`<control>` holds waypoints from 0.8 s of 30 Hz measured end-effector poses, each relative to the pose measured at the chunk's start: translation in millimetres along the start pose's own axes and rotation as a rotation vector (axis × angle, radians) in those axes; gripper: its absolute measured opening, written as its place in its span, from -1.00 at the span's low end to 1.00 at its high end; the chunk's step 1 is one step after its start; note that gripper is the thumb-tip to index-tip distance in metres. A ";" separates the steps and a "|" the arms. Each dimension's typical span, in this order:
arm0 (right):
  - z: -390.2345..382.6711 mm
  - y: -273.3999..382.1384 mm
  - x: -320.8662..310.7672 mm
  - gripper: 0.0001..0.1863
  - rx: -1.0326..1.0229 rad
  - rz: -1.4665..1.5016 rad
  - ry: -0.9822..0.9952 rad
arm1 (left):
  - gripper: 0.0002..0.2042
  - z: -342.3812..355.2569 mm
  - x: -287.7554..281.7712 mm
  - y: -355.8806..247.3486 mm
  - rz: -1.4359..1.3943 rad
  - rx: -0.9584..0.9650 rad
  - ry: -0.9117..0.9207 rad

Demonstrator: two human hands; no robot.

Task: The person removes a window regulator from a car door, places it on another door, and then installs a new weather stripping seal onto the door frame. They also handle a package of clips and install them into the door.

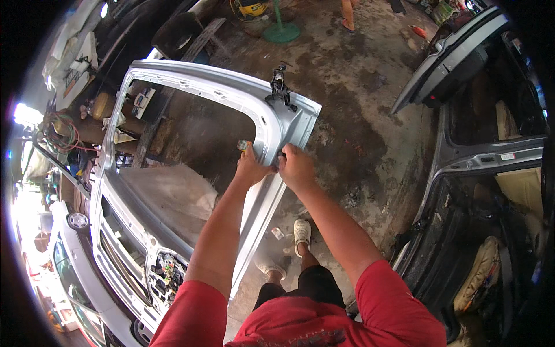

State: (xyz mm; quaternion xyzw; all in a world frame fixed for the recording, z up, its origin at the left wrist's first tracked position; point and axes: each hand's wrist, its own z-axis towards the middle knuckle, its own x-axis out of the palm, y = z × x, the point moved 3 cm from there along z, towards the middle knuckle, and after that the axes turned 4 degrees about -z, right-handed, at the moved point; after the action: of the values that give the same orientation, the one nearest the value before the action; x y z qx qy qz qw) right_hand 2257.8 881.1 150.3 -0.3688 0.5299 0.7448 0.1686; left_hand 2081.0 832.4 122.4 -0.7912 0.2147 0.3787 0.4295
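Observation:
A bare silver car door [191,74] stands tilted in front of me, its window opening facing up. My left hand [254,168] lies on the inner edge of the window frame, thumb stretched toward my right hand. Its curled fingers hold a small orange-and-white item [243,144], too small to name. My right hand [298,168] is closed at the door's outer edge, close to the left thumb; a small dark bit shows at its fingertips, but I cannot make it out. Farther up the frame sits a black metal bracket [280,87].
At the right stands a vehicle body [451,165] with its door opening exposed and a raised panel [448,58]. Someone's leg [347,14] shows at the far side, near a green round stand base [281,33]. A silver car [72,269] is at the left. Stained concrete floor [370,127] lies between.

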 end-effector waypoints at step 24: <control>4.1 -3.0 3.0 -0.76 -0.097 -0.129 0.205 | 0.25 1.1 -1.9 1.8 -0.014 -0.028 -0.025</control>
State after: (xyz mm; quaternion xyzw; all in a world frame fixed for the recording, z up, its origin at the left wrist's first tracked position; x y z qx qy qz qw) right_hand 2256.2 885.6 146.8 -0.4842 0.4828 0.7155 0.1429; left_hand 2078.1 832.4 122.6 -0.7938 0.1984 0.3887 0.4237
